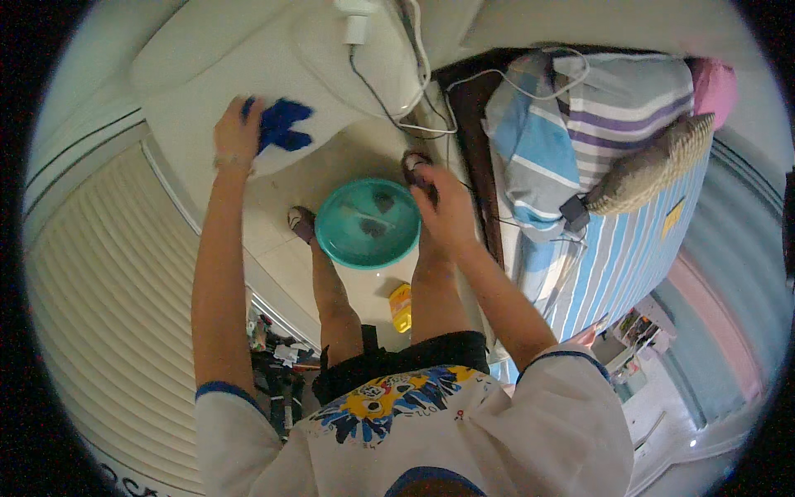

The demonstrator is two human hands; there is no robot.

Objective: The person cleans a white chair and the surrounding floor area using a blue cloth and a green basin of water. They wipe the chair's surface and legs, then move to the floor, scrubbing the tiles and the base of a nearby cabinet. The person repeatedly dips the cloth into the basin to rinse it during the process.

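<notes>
My left hand grips a dark blue cloth, its loose end spread to the right over a pale surface. My right hand hangs beside the right rim of a turquoise plastic basin. Its thumb and fingers are apart, and I see nothing held in it. The basin stands between my feet, and two dark patches show inside; I cannot tell what they are. Behind my right hand a dark slipper is partly hidden. The other slipper is left of the basin.
A yellow package lies on the tiled floor near my right leg. White and dark cables run from a white plug adapter towards a bed with striped bedding. A ribbed cream panel rises on the left.
</notes>
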